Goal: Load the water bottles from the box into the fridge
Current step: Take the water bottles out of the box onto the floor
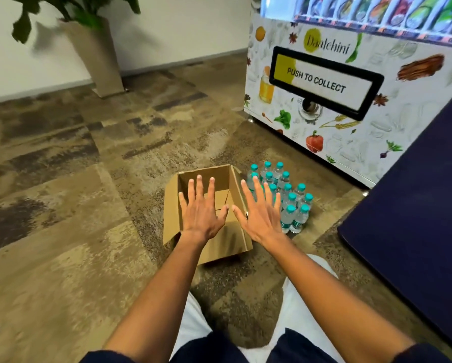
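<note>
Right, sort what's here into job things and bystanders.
Job: cardboard box, open and looking empty; water bottles standing on the carpet beside it; left hand and right hand, both spread and empty.

Bystanders: vending machine, potted plant, dark panel.

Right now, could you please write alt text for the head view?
Both hands, left hand and right hand, hover open over an empty cardboard box on carpet; capped water bottles stand beside it, before a vending machine.
</note>
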A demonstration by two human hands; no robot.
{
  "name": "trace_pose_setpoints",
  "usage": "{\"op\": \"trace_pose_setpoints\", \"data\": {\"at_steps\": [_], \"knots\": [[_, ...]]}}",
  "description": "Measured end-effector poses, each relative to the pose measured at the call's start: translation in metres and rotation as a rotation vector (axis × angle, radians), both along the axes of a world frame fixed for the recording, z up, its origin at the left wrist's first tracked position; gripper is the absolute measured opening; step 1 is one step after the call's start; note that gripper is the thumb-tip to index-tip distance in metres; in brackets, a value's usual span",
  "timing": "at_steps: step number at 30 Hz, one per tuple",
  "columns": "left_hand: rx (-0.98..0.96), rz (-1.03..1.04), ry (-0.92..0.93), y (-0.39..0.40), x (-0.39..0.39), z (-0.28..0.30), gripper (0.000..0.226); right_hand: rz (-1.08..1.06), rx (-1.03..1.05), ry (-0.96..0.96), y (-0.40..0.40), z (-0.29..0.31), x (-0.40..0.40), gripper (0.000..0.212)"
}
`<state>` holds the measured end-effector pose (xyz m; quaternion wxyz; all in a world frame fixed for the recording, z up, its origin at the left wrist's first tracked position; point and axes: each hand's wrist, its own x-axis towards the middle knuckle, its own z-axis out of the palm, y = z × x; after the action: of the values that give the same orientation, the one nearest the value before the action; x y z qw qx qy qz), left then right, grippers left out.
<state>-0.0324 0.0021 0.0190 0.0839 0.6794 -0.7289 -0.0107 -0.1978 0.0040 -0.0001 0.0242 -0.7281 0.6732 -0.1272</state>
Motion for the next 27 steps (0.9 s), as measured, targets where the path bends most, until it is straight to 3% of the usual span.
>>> {"op": "trace_pose_setpoints", "data": {"at_steps": [14, 27], "knots": [[0.026, -0.062, -0.047, 0.009, -0.029, -0.055, 0.079, 0.086, 0.019, 0.136, -0.006, -0.031, -0.026, 0.076], [0.046, -0.006, -0.074, -0.013, -0.015, -0.095, 0.081, 0.056, 0.040, 0.100, -0.028, -0.056, -0.006, 0.077]]}}
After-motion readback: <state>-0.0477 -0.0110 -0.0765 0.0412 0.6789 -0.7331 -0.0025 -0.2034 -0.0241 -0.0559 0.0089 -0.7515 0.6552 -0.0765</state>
